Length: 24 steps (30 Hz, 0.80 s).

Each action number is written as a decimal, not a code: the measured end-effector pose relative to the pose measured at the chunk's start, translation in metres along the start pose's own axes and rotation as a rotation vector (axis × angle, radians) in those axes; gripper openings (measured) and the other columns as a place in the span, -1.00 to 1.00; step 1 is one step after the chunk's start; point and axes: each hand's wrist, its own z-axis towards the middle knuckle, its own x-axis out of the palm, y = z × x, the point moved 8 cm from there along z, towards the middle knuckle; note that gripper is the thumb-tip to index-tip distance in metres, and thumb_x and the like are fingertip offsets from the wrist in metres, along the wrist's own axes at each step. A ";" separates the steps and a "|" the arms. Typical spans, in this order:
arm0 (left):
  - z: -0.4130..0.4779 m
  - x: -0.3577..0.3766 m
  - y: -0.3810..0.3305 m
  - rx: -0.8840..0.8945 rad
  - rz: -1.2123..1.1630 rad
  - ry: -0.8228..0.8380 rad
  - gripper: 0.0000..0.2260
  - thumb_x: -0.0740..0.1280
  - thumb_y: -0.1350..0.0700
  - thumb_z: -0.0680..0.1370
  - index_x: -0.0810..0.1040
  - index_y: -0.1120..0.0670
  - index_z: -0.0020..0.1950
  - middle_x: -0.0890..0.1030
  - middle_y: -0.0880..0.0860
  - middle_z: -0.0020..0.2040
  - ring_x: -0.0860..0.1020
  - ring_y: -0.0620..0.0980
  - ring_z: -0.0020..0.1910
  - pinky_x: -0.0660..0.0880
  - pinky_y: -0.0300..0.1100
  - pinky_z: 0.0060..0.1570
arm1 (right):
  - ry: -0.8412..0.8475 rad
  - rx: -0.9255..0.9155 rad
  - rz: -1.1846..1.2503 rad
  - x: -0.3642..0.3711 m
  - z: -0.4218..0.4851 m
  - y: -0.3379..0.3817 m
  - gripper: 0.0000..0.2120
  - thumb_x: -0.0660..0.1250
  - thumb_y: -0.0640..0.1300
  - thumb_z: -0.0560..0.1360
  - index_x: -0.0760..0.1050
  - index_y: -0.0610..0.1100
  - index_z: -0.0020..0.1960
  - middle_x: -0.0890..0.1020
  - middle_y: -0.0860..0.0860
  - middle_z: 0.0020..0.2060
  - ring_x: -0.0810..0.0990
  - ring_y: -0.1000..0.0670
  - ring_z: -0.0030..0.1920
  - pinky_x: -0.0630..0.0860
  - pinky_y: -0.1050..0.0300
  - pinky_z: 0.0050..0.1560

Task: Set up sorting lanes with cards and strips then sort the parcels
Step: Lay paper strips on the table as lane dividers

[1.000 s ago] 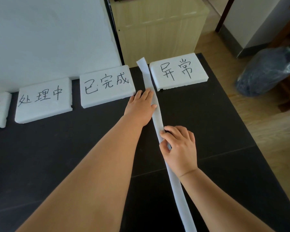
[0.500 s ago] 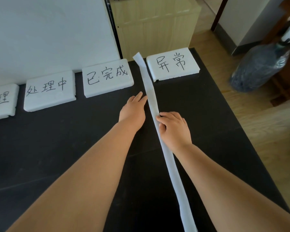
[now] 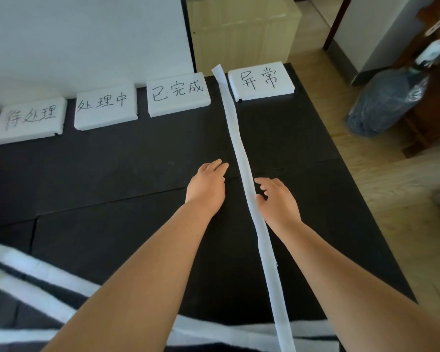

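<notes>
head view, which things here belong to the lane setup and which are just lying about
Job: 待处理 card, 处理中 card, 已完成 card, 异常 card, laid white strip, spare strips at the near edge, black table.
Lying about: plastic-wrapped water jug right of the table, pale wooden cabinet behind it.

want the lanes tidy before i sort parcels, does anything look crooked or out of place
The strip beside the rightmost card is not quite straight: it wavers along its length and its far end lifts at the table's back edge. More strips lie loose and crossed near the front edge.
</notes>
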 end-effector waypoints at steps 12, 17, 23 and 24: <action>-0.120 0.038 -0.018 0.034 -0.039 0.077 -0.54 0.23 0.20 0.64 0.31 -0.03 0.53 0.30 -0.04 0.54 0.24 -0.02 0.52 0.33 -0.05 0.40 | 0.057 0.091 -0.055 0.006 -0.109 -0.044 -0.55 0.38 -0.06 0.57 0.41 0.03 0.43 0.52 0.04 0.23 0.52 0.09 0.12 0.49 0.25 -0.07; -0.161 0.056 -0.023 0.085 -0.071 0.118 -0.63 0.25 0.18 0.63 0.43 -0.03 0.44 0.41 -0.03 0.43 0.41 -0.01 0.36 0.43 -0.09 0.28 | 0.061 0.184 -0.083 0.012 -0.151 -0.066 -0.50 0.42 0.01 0.53 0.40 0.07 0.43 0.47 0.13 0.05 0.54 0.11 -0.01 0.49 0.28 -0.15; -0.209 0.073 -0.020 0.115 -0.096 0.147 -0.72 0.28 0.10 0.62 0.52 -0.03 0.33 0.48 -0.03 0.25 0.51 -0.04 0.12 0.53 -0.13 0.07 | 0.049 0.231 -0.070 0.015 -0.189 -0.079 -0.48 0.45 0.05 0.50 0.42 0.08 0.42 0.47 0.14 0.01 0.52 0.11 -0.08 0.43 0.27 -0.23; -0.216 0.074 -0.021 0.122 -0.093 0.150 -0.72 0.29 0.09 0.62 0.52 -0.03 0.33 0.49 -0.04 0.23 0.50 -0.05 0.11 0.52 -0.15 0.04 | 0.054 0.232 -0.064 0.015 -0.194 -0.081 -0.48 0.45 0.05 0.50 0.41 0.08 0.42 0.47 0.14 0.02 0.52 0.10 -0.04 0.45 0.25 -0.18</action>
